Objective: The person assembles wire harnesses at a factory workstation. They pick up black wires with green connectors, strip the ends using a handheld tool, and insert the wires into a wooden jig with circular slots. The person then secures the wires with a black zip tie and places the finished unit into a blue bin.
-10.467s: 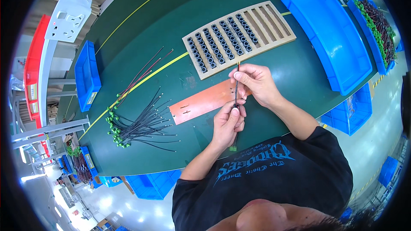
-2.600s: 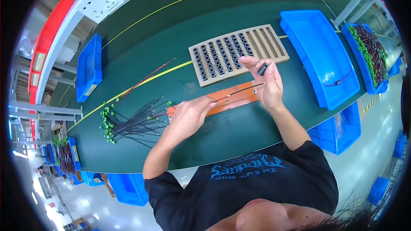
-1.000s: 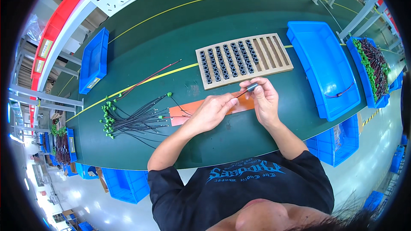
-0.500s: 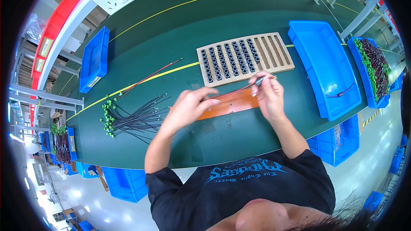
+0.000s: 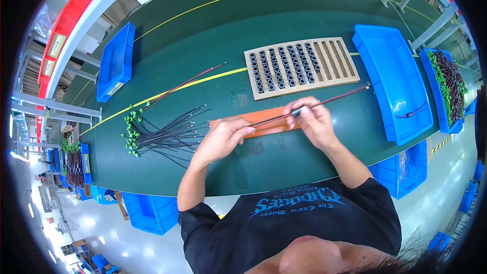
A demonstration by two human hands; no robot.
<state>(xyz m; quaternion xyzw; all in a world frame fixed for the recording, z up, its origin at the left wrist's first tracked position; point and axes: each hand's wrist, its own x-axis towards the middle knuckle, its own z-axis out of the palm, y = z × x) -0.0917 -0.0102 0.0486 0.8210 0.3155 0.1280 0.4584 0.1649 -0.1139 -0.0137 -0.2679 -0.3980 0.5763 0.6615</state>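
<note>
My right hand [image 5: 312, 119] pinches a small dark sleeve on a thin red-and-black wire [image 5: 340, 97] that runs from my left hand up to the right, toward the big blue bin. My left hand [image 5: 223, 137] grips the wire's lower left end over an orange pad [image 5: 228, 122] on the green table. Just beyond my hands lies a wooden slotted rack [image 5: 337, 61], its left rows filled with small black sleeves [image 5: 284, 68]. A fanned bundle of black wires with green connectors [image 5: 152, 134] lies to the left of my left hand.
A large blue bin [image 5: 393, 78] at the right holds one wire. Further right another blue bin [image 5: 449, 83] is full of wires with green connectors. A small blue bin [image 5: 115, 63] sits at the far left. Two loose red-and-black wires [image 5: 190, 82] lie by a yellow line.
Both hands have spread apart along the wire, my left sliding down-left and my right staying on the sleeve; the wire now lies stretched out toward the big blue bin.
</note>
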